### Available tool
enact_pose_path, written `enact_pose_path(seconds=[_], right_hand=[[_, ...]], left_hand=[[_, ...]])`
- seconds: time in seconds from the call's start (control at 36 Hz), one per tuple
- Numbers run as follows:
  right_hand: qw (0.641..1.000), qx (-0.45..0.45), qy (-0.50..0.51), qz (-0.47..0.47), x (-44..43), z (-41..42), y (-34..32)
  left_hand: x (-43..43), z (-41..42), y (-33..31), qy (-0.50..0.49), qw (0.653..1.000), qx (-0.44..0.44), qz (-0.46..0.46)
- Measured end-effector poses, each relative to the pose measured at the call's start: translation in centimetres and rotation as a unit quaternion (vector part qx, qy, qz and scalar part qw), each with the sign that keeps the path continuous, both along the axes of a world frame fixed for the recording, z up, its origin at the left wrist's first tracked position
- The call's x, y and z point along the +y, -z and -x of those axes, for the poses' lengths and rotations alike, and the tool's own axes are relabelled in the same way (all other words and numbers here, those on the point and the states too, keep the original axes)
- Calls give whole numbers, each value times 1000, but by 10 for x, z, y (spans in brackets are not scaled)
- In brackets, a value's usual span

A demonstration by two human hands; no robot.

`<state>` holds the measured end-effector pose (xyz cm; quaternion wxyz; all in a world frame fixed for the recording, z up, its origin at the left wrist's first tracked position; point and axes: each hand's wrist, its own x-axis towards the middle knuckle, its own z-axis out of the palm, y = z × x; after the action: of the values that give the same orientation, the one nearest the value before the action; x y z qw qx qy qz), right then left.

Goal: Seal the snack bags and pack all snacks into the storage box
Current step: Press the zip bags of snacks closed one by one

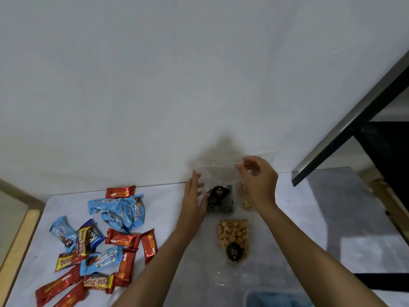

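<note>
Snack bag [220,198], a clear pouch with dark striped pieces and a black label inside, is standing upright at the far edge of the white table [298,218], close against the pale wall [155,85], and both hands are working on it. The left hand [194,196] is lying flat against the pouch's left side, its fingers [194,178] straight and close together, touching the plastic without curling round it. The right hand [259,185] is reaching over from the right, its fingers [245,160] bent in toward the thumb and apparently pinching the pouch's upper right edge, though the film there is too clear to show the contact plainly. So the snack bag is sitting between the two hands, its filled lower part just beside the left palm and its top strip at the right fingertips. A second pouch of pale nuts [245,202] is standing just behind the right wrist, partly hidden by it. A third pouch of nuts [233,235], with a black label, is lying flat on the table nearer the person, between the forearms and apart from both hands. A loose pile of red and blue wrapped snacks [106,235] is lying well to the left. The storage box [250,295] is showing only a translucent corner at the bottom edge, near the right forearm.
</note>
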<state>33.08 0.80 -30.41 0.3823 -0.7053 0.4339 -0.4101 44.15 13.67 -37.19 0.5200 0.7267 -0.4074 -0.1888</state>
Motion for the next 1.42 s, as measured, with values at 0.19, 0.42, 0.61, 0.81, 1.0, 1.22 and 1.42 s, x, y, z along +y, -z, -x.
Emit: enact_pose_path(seconds=[0.19,0.42,0.61,0.81,1.0,1.22,1.42], right_hand=[[999,-20,15,-27,-9,-17,0],[1000,-12,1,-29,-4,-13,-8],[998,39,-28,-28,37,38,-3],[950,218,-132,-182,79,94,43],[905,301,-194,-232,99,100,60],[915,272,-162,-249,113,89,63],[915,251,-152,-278,132,71,55]], left_hand=[[-5,-8,-1,-14,999,-31,1],[-2,-8,-11,-16,995,-76,-64],[37,25,-14,-27,993,-50,-103],[80,65,9,85,967,54,-233],[97,81,10,159,939,139,-271],[111,65,4,154,936,178,-261],[117,22,-29,110,950,209,-202]])
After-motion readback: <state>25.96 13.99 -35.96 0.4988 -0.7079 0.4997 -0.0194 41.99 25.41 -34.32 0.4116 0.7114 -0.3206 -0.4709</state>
